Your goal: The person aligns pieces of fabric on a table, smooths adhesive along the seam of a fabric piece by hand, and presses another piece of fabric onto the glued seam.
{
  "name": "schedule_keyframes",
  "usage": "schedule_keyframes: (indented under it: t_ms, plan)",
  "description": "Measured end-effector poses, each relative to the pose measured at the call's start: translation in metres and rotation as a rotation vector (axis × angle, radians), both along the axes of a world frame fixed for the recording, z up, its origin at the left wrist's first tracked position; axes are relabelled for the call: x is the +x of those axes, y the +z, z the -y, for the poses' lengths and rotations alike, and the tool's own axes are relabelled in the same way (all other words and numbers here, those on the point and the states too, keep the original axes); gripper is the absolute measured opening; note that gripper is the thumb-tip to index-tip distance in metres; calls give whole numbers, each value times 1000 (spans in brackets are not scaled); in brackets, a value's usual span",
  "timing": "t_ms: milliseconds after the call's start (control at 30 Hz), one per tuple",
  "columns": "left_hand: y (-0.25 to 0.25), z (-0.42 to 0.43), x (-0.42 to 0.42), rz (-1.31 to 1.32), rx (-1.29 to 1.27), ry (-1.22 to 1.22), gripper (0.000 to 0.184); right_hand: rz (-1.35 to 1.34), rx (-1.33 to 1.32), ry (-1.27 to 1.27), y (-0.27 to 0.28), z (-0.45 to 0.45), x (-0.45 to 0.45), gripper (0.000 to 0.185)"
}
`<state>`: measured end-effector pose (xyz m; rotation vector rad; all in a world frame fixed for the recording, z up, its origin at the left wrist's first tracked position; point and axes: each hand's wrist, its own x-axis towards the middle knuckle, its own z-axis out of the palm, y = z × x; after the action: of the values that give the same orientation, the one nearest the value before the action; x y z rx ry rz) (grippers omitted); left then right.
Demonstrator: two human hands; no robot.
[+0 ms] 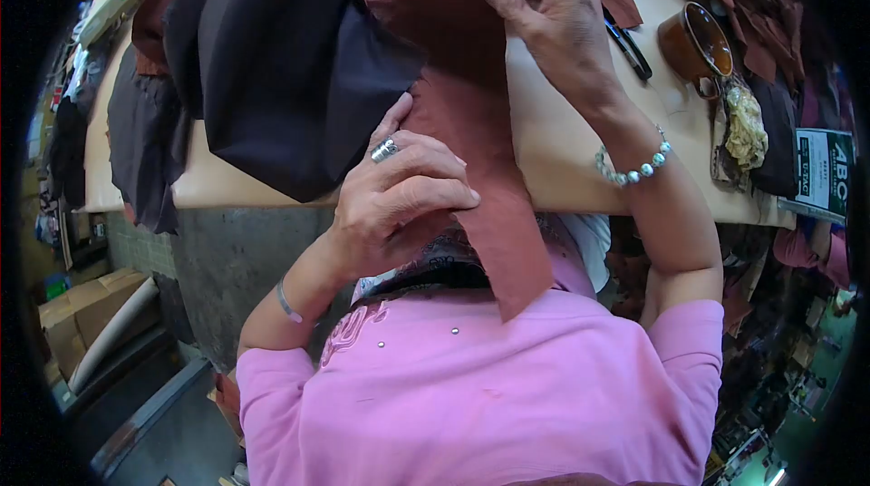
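Pink shirt (507, 386) fills the lower middle. Above it, the reddish-brown cloth (471, 132) runs down past the worktop's (571, 141) edge. The left hand (399, 200), fingers bent, touches its left edge; the thumb is hidden, so I cannot tell its grip. The right hand (557, 33), thumb spread, is at its upper right. Dark cloth (272, 69) covers the upper left; a brown mug (693, 42) sits upper right.

The top edge cuts off the reddish-brown fabric (471, 123), the dark fabric (272, 60) and the raised fingers of the right hand (566, 37). The upper end of the black-handled tool (632, 51) is hidden. Fine print on the "ABC" box (823, 173) is illegible; lower-right background objects are indistinct.
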<state>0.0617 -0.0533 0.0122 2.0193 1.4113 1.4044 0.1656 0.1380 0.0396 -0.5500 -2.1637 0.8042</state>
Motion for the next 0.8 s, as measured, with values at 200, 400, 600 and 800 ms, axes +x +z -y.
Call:
schedule_keyframes:
  t_ms: [200, 400, 600, 800]
  plan:
    - [-5, 0, 0, -3, 12, 0, 32, 180, 679, -38, -4, -8, -9, 62]
    - [-7, 1, 3, 41, 6, 4, 29, -140, 427, 75, -8, -11, -29, 65]
    - [-16, 6, -8, 135, -77, -70, 24, 64, -138, 174, -24, 7, -30, 66]
    - [-22, 4, -7, 748, -39, 231, 26, -170, -277, 172, -11, -6, -30, 58]
